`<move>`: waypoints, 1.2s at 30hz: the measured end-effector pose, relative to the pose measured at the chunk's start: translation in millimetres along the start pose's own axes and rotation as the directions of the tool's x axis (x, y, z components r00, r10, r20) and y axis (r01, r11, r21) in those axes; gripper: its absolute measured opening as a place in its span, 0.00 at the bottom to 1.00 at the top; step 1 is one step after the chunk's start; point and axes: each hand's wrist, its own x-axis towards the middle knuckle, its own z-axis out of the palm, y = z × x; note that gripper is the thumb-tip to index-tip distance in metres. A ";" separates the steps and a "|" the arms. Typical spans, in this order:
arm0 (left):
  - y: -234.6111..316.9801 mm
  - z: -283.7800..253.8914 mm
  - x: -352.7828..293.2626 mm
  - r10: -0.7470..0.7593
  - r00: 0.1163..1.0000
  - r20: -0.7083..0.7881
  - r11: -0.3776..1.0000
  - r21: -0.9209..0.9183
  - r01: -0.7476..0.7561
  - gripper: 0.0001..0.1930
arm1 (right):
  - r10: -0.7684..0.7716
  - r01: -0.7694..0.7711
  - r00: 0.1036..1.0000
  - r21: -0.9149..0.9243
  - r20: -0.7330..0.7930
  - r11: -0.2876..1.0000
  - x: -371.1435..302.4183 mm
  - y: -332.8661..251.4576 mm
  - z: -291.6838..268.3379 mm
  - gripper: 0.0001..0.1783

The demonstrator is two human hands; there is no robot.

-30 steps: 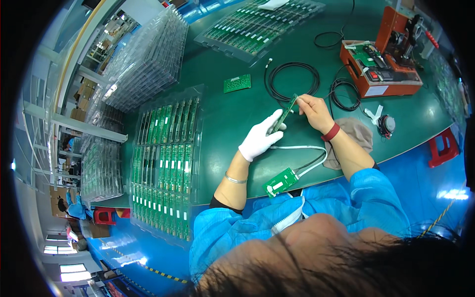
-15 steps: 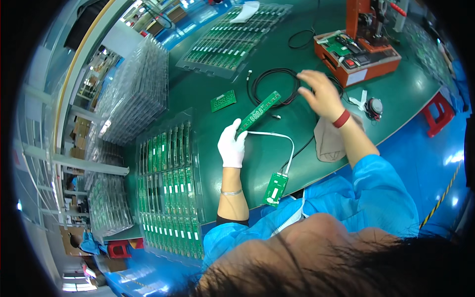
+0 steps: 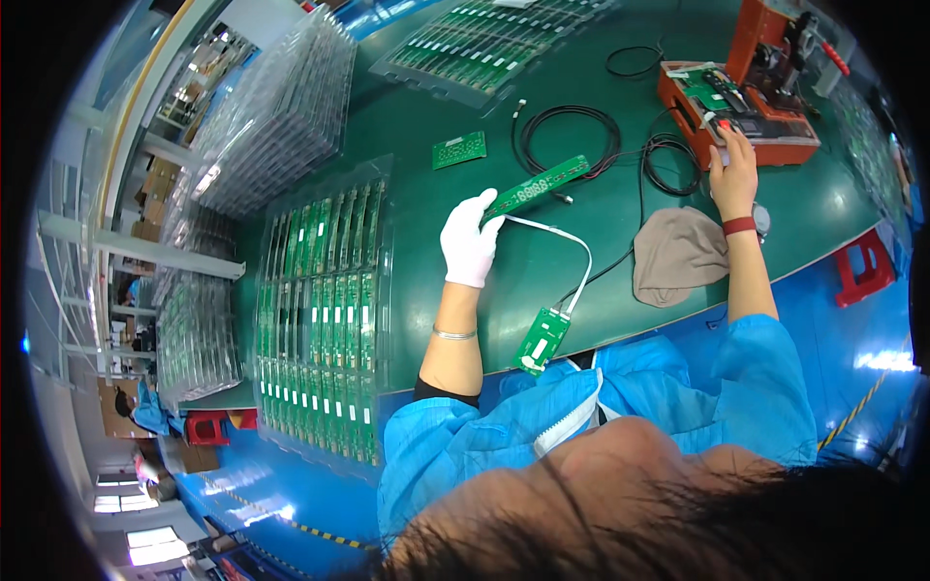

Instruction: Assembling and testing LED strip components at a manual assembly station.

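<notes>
My left hand (image 3: 469, 242), in a white glove, grips one end of a long narrow green circuit board (image 3: 541, 186) with a digit display area along it. A white ribbon cable (image 3: 587, 254) runs from near that end to a smaller green board (image 3: 544, 339) by the table's front edge. Bare, with a red wristband, my right hand (image 3: 734, 176) reaches to an orange press fixture (image 3: 787, 155). Its fingers are stretched out at the red switch (image 3: 724, 126) on the fixture's front. Whether a fingertip presses the switch is hard to tell.
A tray of circuit boards (image 3: 386, 290) lies at the left, another tray (image 3: 475, 91) at the back. Stacked clear trays (image 3: 291, 107) rise at the far left. Coiled black cable (image 3: 612, 136), a small green board (image 3: 459, 150) and a brown cloth cap (image 3: 678, 257) are on the green table.
My right hand has moved right from above the coiled cable to the fixture's switch. The long board in my left hand has tilted flatter. The view has shifted.
</notes>
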 end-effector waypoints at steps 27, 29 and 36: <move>-23.6 -18.4 -5.9 -0.586 0.677 0.445 0.302 -0.656 0.692 0.10 | -0.129 -0.649 0.699 0.700 0.703 0.299 -62.6 -138.1 58.2 0.14; -20.4 -12.1 -7.5 -0.577 0.709 0.405 0.301 -0.702 0.646 0.08 | -0.134 -0.635 0.703 0.702 0.698 0.322 -62.9 -138.6 57.6 0.14; -26.5 -16.1 -10.7 -0.553 0.739 0.386 0.229 -0.782 0.579 0.09 | -0.141 -0.651 0.700 0.706 0.700 0.279 -70.7 -147.1 53.3 0.13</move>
